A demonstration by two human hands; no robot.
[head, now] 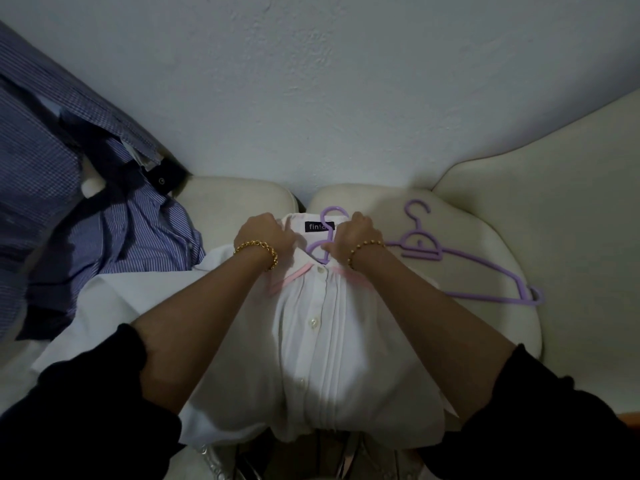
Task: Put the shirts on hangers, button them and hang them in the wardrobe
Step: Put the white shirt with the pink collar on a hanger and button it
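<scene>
hands | our left hand (pixel 266 233) and right hand (pixel 353 237) both grip the collar (pixel 297 224) of the white shirt (pixel 329 341); it lies on the sofa (pixel 485 209) over a purple hanger (pixel 325 212) | risk | we think an uneven pull slips a shoulder off the hanger; then the buttons close crooked

Both forearms (pixel 194 323) stretch forward, sleeves (pixel 86 410) pushed up. Left hand (pixel 266 233) and right hand (pixel 356 237) lie close together, knuckles up, fingers curled into the shirt (pixel 322 341).
</scene>
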